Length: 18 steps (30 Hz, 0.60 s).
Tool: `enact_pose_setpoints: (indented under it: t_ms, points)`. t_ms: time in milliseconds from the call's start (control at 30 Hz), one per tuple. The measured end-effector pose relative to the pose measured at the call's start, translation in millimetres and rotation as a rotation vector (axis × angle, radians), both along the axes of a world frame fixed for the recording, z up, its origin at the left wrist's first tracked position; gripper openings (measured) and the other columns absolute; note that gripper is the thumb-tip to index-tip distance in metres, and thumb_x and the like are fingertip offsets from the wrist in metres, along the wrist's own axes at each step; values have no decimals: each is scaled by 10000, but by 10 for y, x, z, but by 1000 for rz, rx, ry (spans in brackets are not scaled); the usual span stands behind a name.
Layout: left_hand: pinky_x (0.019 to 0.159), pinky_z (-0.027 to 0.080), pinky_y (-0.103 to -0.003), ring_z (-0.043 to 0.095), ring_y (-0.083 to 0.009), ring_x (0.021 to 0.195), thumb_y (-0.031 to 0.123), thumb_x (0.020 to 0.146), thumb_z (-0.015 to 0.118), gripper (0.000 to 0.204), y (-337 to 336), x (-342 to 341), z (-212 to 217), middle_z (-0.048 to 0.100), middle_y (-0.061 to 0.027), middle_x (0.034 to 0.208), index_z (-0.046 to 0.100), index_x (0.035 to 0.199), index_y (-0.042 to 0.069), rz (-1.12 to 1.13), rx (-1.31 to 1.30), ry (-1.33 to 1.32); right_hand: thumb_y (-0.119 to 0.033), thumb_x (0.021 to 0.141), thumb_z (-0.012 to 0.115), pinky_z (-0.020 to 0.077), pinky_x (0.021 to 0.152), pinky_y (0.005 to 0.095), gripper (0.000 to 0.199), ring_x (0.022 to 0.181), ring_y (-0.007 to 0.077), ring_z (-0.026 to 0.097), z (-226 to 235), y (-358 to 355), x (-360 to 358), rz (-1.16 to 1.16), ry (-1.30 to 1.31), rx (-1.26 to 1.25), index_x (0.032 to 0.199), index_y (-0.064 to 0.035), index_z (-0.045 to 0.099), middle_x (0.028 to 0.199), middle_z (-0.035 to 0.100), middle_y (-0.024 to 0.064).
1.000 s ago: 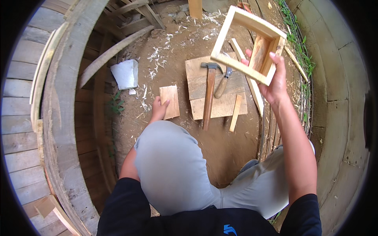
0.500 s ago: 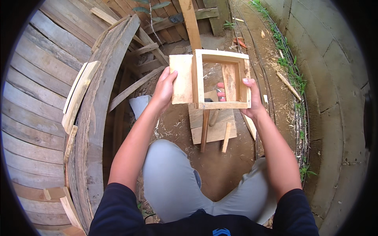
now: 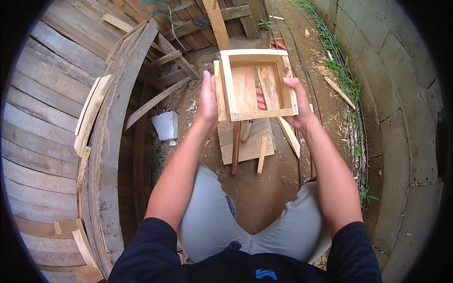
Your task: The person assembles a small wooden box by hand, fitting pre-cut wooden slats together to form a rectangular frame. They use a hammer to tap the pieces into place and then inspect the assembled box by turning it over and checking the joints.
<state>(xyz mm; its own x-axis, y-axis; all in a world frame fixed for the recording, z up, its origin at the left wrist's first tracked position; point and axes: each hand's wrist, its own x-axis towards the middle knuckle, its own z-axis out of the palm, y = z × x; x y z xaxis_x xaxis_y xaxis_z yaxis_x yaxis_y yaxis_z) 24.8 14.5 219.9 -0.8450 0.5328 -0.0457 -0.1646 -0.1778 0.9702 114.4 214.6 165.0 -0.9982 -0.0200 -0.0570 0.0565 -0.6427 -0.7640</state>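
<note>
The person is holding a square wooden frame (image 3: 255,85) up in front of the body with both hands, above the dirt ground. The left hand (image 3: 207,101) is lying flat along the frame's left side, pressing a small flat board (image 3: 217,89) against that side; only a thin edge of the board is showing, so its full shape is hard to make out. The right hand (image 3: 295,106) is gripping the frame's right side, thumb on the outer rim and fingertips (image 3: 260,100) curling inside the opening.

Below the frame, a wooden plank slab (image 3: 245,144) is lying on the ground, its far part hidden behind the frame. A hammer handle (image 3: 235,148) is sticking out toward the person; its head is covered by the frame. A narrow wood strip (image 3: 261,154) is resting on the slab's right near corner, and a second strip (image 3: 289,137) is lying just right of it. A pale bucket-like container (image 3: 165,125) is standing to the left, near curved weathered boards (image 3: 56,118). A concrete block wall (image 3: 391,94) is running along the right.
</note>
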Motion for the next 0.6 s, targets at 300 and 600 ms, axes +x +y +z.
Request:
enact_pose_setpoints:
  t_ms: [300, 600]
  points:
    - [1142, 317, -365, 479, -237, 1321, 701, 1003, 121, 903, -44, -76, -246, 521, -169, 1416, 371, 1464, -34, 70, 18, 141, -563, 838, 549, 557, 909, 428, 837, 1053, 292, 645, 26, -123, 1, -87, -40, 3, 1392, 50, 415, 1204, 580, 216]
    - [1112, 355, -364, 503, -216, 1284, 593, 1054, 177, 745, -50, -121, -269, 534, -145, 1398, 432, 1419, -4, 46, 80, 96, -543, 825, 560, 526, 934, 456, 815, 1086, 293, 616, -59, -164, -55, -163, -33, -46, 1393, 26, 429, 1217, 569, 212]
